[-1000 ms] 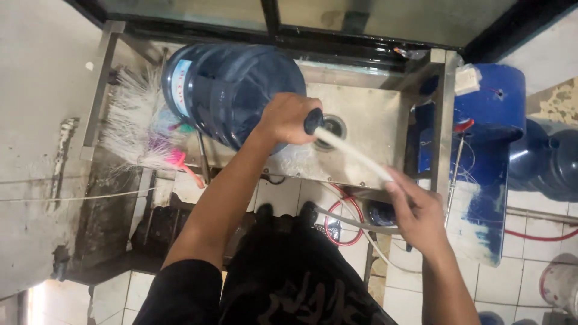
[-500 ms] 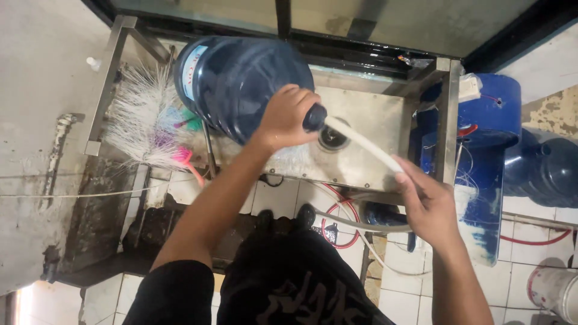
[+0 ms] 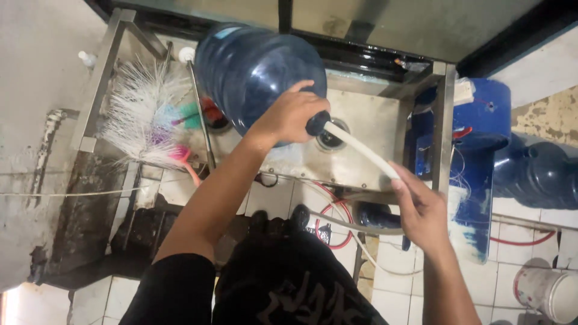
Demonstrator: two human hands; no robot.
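Note:
A large blue water jug (image 3: 256, 75) lies tilted over a steel sink basin (image 3: 367, 129), its neck toward me. My left hand (image 3: 289, 114) grips the jug's neck near its dark mouth (image 3: 317, 123). A white rod or hose (image 3: 358, 150) runs from that mouth down to my right hand (image 3: 421, 207), which is closed around its lower end.
A big white bristle brush (image 3: 141, 117) with pink and green parts lies in the left basin. A blue machine (image 3: 478, 138) stands to the right, with more blue jugs (image 3: 539, 171) beside it. A white bucket (image 3: 548, 292) sits on the tiled floor at lower right. Red hose loops under the sink.
The view has shifted, so the jug and brush sit more to the centre and right. Both hands keep their grips on the jug neck and the white rod.

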